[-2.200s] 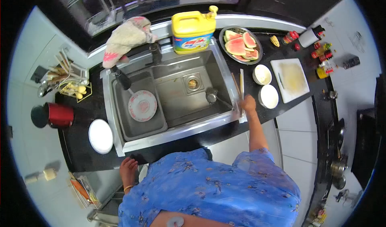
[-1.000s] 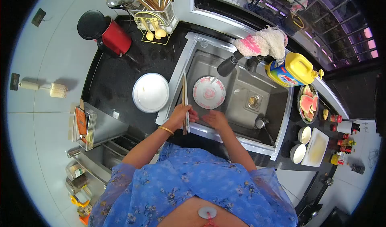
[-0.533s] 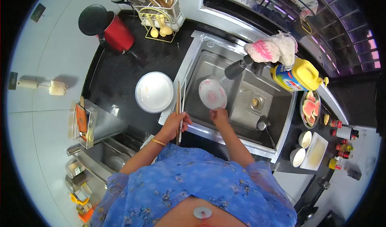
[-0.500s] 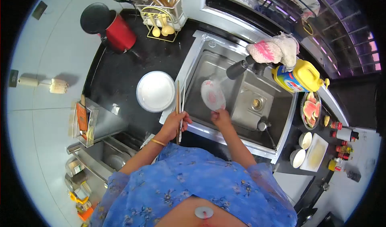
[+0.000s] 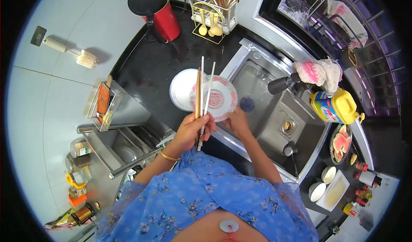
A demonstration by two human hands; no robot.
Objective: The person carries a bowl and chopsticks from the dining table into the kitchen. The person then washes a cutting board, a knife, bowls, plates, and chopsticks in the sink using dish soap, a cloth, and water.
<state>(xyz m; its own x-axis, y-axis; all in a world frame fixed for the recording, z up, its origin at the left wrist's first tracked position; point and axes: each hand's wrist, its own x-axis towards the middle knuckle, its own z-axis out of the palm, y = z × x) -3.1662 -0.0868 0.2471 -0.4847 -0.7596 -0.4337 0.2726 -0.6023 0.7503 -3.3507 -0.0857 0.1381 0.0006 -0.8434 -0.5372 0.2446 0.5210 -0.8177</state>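
Observation:
My left hand (image 5: 192,129) is closed around several chopsticks (image 5: 204,94), some brown and some white, that point away from me. Pinched at its near rim by my right hand (image 5: 238,123) is a plate (image 5: 223,94) with a pink pattern. This plate is held at the left edge of the sink (image 5: 240,77), behind the chopsticks. In this view it partly covers a white plate (image 5: 179,87) on the black counter; whether the two touch I cannot tell. A dark round scrubber (image 5: 246,104) lies in the sink's left basin.
The faucet (image 5: 283,84) has a cloth (image 5: 319,72) over it, beside a yellow detergent jug (image 5: 339,107). Watermelon slices (image 5: 341,142), two bowls (image 5: 317,191) and a cutting board (image 5: 334,191) stand at right. A red pot (image 5: 166,23) and utensil rack (image 5: 214,15) are at the back.
My right hand has moved the patterned plate left, out of the sink area toward the white plate. My left hand still grips the chopsticks. The camera view has turned left.

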